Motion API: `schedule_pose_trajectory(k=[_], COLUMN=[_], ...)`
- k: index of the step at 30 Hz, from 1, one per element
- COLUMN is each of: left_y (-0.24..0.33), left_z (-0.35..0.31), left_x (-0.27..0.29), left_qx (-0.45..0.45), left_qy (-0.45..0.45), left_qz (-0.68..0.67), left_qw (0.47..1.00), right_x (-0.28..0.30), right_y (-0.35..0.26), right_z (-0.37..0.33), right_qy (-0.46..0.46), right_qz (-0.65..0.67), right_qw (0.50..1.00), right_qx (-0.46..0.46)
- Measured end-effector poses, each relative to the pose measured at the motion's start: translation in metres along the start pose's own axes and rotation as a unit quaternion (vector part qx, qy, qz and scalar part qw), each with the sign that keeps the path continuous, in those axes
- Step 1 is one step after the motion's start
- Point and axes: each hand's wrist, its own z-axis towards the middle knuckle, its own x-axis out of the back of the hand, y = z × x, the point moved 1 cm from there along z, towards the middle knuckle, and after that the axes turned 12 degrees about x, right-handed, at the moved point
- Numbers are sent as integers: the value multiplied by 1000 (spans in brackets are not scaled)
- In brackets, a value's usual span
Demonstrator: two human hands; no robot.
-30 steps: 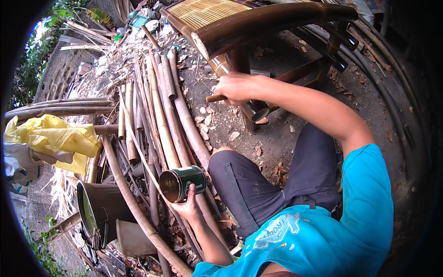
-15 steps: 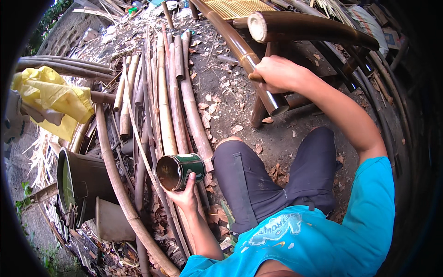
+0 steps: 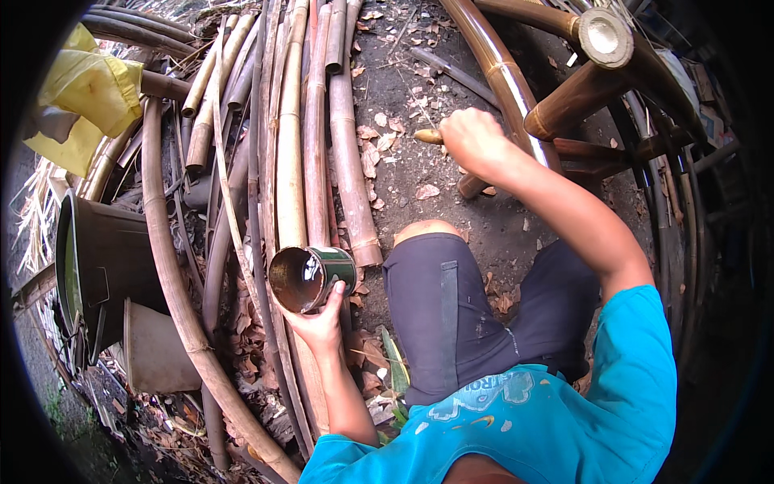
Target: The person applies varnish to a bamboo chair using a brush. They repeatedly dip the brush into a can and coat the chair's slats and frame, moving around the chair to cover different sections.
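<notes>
My left hand grips a green tin can from below, its open mouth tipped to the left with brown, glossy liquid inside. Closed into a fist, my right hand holds a paintbrush. Only its rounded wooden handle end sticks out to the left; the bristles are hidden behind the hand. Just right of that fist slopes a glossy brown bamboo leg of a bamboo piece of furniture. Whether the brush touches the bamboo cannot be seen.
Long bamboo poles lie left of my knees. Farther left are a dark bucket, a smaller grey container and a yellow cloth. A thick bamboo end juts out at upper right. Dry leaves dot the dirt.
The view has shifted right and down. My right hand has come away from the pole's lower end, the brush handle still in its grip. The can stays in my left hand.
</notes>
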Motion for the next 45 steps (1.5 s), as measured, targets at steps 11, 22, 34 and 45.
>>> schedule_pose_trajectory(k=[11, 22, 34, 45], left_y=[-9, -23, -19, -12], left_z=[12, 15, 15, 11], left_x=[11, 29, 26, 8], left_qx=[-2, -13, 58, 12], left_qy=[10, 52, 41, 4], left_qz=[-3, 34, -2, 4], left_qw=[1000, 998, 997, 1000], right_x=[-278, -148, -233, -232], right_y=[-9, 67, 32, 25], right_z=[85, 149, 98, 69], right_qy=[-135, -224, -92, -169], right_qz=[131, 28, 199, 249], right_qw=[978, 961, 955, 941], right_qx=[-89, -156, -200, -154])
